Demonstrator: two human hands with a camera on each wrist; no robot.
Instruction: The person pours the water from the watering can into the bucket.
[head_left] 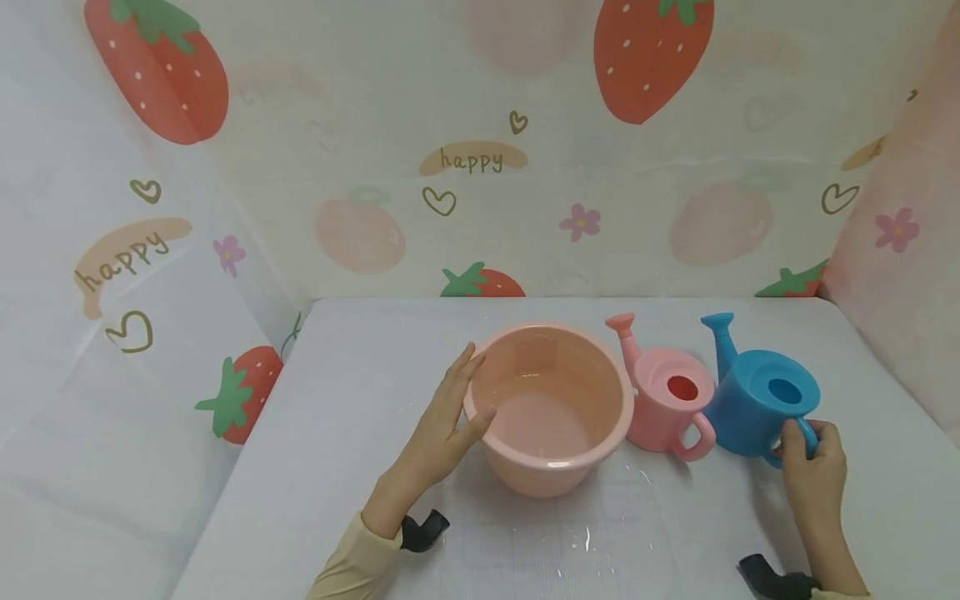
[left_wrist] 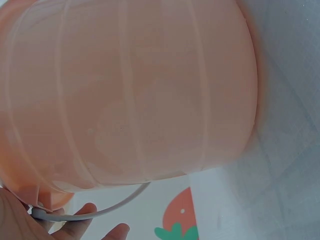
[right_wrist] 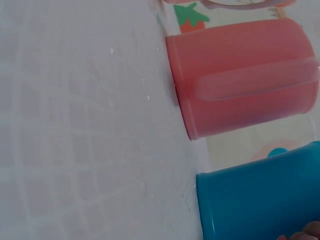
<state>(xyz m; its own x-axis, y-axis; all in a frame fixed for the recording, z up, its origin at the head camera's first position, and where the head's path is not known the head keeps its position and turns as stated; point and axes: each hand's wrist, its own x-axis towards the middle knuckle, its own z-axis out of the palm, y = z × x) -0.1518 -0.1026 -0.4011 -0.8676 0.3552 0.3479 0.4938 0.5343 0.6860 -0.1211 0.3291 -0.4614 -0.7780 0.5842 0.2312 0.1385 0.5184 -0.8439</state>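
A peach-pink bucket [head_left: 543, 477] stands upright on the table, with what looks like clear water inside. My left hand [head_left: 435, 433] rests at its left rim, fingers fairly straight along the outside and thumb over the edge. In the left wrist view, those fingers [left_wrist: 75, 229] lie beside the bucket's thin grey handle [left_wrist: 107, 212]. My right hand [head_left: 816, 471] grips the loop handle of a blue watering can [head_left: 738, 412]. Between bucket and blue can stands a pink watering can [head_left: 652, 421], its handle toward me and spout pointing up and away.
Water drops dot the white tabletop [head_left: 600, 550] in front of the bucket. A fruit-printed curtain [head_left: 480, 75] hangs behind the table and along both sides. Black wrist mounts [head_left: 425, 531] stick out from both wrists.
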